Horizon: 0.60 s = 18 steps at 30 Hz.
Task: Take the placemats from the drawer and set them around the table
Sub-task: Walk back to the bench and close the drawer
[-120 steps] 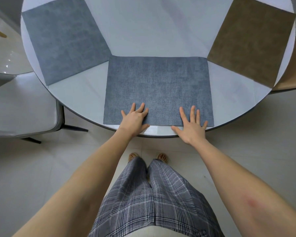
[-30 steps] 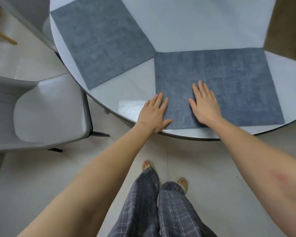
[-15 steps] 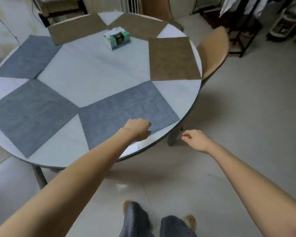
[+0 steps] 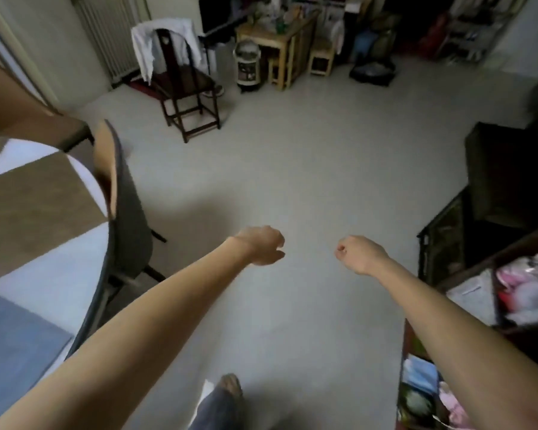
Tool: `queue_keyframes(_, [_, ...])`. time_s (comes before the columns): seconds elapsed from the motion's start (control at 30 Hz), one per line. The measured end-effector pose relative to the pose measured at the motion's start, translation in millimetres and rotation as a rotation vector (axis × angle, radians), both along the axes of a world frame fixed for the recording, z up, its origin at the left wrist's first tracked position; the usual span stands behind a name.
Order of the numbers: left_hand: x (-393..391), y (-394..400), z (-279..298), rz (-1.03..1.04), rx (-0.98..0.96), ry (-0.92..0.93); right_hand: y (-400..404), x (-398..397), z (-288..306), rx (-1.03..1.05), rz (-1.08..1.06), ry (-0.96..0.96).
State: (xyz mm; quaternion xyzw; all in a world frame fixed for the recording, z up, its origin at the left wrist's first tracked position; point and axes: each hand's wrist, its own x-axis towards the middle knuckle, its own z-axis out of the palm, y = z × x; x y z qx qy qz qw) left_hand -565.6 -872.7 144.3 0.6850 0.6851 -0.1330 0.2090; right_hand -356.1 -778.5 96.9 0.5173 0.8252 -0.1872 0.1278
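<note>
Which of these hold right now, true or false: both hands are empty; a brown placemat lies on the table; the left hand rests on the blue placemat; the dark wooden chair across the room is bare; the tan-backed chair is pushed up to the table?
1. Both hands are empty. True: the left hand and right hand hang over the floor with fingers curled, holding nothing.
2. A brown placemat lies on the table. True.
3. The left hand rests on the blue placemat. False: it is off the table, above the floor.
4. The dark wooden chair is bare. False: a white cloth hangs over its back.
5. The tan-backed chair stands at the table's edge. True.
</note>
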Motion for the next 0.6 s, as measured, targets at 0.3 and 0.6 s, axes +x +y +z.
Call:
queue_keyframes(0.3, [93, 256, -17, -0.332, -0.005, -0.057, 148, 127, -5, 0.122, -0.522, 0.05])
queue_keyframes(0.6, [199, 474, -13, -0.45, -0.088, -0.27, 280, 200, -2, 0.016, -1.176, 0.358])
